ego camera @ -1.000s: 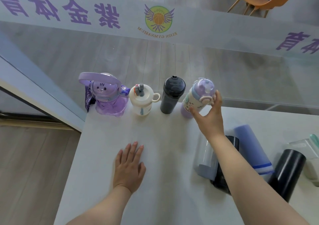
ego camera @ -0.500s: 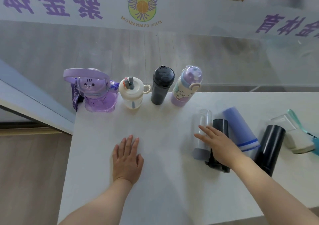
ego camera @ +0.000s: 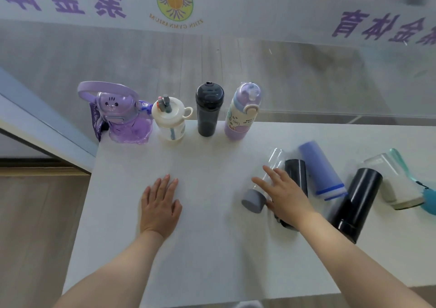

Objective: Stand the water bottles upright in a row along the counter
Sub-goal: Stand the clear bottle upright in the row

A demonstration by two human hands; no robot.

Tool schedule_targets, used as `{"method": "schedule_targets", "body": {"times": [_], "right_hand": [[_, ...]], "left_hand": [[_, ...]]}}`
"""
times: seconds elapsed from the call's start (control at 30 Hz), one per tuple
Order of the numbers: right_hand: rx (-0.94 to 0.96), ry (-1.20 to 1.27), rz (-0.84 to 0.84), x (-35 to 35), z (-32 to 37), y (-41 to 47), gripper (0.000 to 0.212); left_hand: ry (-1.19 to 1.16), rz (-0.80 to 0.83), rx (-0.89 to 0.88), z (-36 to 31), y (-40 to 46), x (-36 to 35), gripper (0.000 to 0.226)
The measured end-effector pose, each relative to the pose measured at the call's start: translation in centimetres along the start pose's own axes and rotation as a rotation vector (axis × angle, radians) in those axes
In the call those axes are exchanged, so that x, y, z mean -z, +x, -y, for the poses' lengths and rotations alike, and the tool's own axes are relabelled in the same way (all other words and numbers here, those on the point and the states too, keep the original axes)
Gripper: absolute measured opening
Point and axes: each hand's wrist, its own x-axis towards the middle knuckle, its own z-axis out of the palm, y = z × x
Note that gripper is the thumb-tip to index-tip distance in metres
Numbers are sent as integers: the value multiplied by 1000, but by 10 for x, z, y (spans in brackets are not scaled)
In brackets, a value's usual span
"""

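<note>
With four bottles now upright along the far edge of the counter [ego camera: 212, 248], the right hand [ego camera: 286, 195] has left the lilac bottle [ego camera: 243, 111] and settles, not yet clenched, onto the lying clear bottle [ego camera: 264, 182], while the left hand [ego camera: 160, 206] rests flat, empty.

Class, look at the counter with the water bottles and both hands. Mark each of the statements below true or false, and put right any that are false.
1. Four bottles stand upright along the far edge. True: the purple cat bottle, white cup, dark bottle and lilac bottle.
2. The left hand holds a bottle. False: it lies flat on the counter.
3. The right hand rests on the lying clear bottle. True.
4. The blue bottle stands upright. False: it lies on its side.
</note>
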Motion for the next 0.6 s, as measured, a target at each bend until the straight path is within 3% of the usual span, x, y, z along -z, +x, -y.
{"method": "schedule_targets", "body": {"times": [0.17, 0.4, 0.6], "right_hand": [[-53, 264, -85, 19, -8, -16, 71], [-133, 648, -338, 24, -51, -23, 66], [-225, 930, -354, 22, -82, -20, 56]], "left_hand": [[11, -40, 43, -3, -1, -1, 61], [-100, -133, 253, -61, 5, -18, 68], [-189, -162, 168, -138, -1, -42, 63]]}}
